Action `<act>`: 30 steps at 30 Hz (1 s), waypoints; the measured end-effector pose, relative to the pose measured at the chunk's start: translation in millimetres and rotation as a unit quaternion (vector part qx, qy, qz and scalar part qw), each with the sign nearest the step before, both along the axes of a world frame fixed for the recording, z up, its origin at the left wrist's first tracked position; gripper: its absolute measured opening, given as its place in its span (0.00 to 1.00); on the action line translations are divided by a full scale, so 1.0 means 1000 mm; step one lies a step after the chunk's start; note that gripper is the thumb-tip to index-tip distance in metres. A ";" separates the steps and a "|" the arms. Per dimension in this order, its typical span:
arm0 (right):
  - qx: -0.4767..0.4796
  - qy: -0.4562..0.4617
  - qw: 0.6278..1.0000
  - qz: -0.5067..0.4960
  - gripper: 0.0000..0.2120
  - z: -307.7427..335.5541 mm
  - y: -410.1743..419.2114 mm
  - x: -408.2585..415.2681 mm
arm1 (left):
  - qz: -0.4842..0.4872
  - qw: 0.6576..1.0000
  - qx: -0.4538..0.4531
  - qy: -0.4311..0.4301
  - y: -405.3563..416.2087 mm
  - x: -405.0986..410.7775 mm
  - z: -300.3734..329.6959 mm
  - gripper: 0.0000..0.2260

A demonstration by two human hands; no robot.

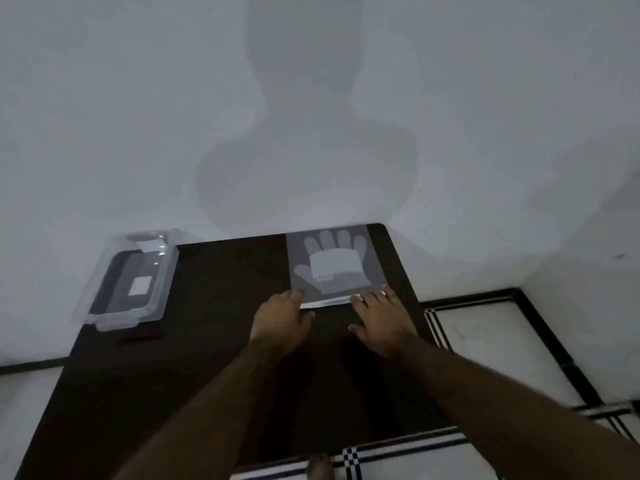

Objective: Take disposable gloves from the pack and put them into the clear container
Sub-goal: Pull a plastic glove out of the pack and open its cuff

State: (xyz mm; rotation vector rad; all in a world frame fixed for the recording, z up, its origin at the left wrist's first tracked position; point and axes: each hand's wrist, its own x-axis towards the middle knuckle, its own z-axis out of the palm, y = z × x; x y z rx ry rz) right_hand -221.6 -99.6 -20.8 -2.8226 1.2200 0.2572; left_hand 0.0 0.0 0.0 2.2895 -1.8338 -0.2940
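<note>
A flat clear pack of disposable gloves (332,261), with a glove shape showing through it, lies at the far right of the dark table (214,341). My left hand (282,318) rests at the pack's near left corner, fingertips touching its edge. My right hand (379,317) lies at the near right corner, fingers spread on the pack's lower edge. Neither hand has lifted anything. The clear container (128,282) stands at the table's far left, its hinged lid tipped back open, with a white label inside.
A white wall rises just behind the table, carrying a person's shadow. White floor tiles with black borders (502,341) show to the right and near side. A bare foot (320,467) stands at the table's near edge.
</note>
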 end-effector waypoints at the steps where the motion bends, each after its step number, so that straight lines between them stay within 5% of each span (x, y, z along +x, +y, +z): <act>1: 0.016 0.012 1.000 -0.001 0.33 -0.006 -0.014 0.002 | 0.003 1.000 0.017 0.015 -0.011 0.001 -0.007 0.23; 18: 0.090 0.046 0.984 0.147 0.09 -0.077 -0.136 0.033 | 0.117 0.986 0.089 0.077 -0.085 -0.039 -0.088 0.14; 23: 0.144 -0.026 0.983 0.107 0.11 -0.077 -0.152 0.035 | 0.080 0.993 0.051 0.067 -0.093 -0.056 -0.102 0.12; 30: 0.187 -0.124 0.970 0.092 0.09 -0.068 -0.160 0.039 | 0.043 0.995 0.070 0.049 -0.112 -0.069 -0.109 0.22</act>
